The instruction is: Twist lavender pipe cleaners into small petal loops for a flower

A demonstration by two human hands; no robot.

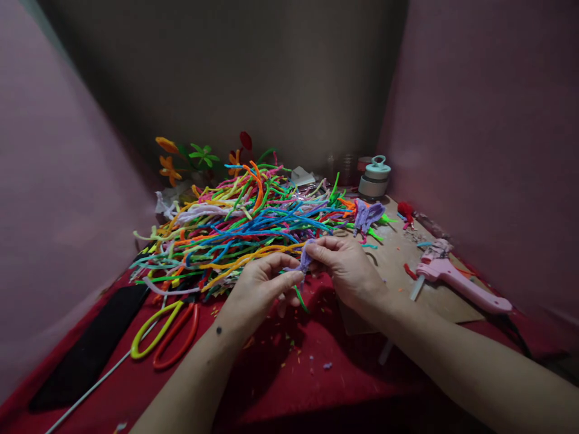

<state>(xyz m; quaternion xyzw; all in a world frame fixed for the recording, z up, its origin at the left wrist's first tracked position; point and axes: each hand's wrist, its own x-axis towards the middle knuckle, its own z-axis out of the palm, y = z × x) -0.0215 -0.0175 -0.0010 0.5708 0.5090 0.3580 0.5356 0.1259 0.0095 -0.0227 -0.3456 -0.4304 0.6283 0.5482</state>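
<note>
Purple pipe cleaner [304, 258], a short fuzzy piece bent into a small loop, sits pinched between both hands just in front of the big heap, held a little above the red cloth [289, 374] that covers the table. Largest of all is that cloth, littered with tiny coloured clippings, and on it the sprawling pile of pipe cleaners [244, 223] in blue, green, orange, yellow and pink. To the right lies a brown cardboard sheet [398, 259] with a pink glue gun [456, 278] on it. At the left edge rests a black strip [90, 349], and beside it scissors [165, 328] with one yellow and one orange handle. The right hand [348, 265] closes thumb and forefinger on the upper end of the purple piece; the left hand [260, 286] nips its lower end, other fingers curled loosely. Farther back stand a mint-lidded jar [374, 178] and finished orange and green flowers [185, 158]. A purple bundle [367, 216] lies by the heap. No writing can be read anywhere.
</note>
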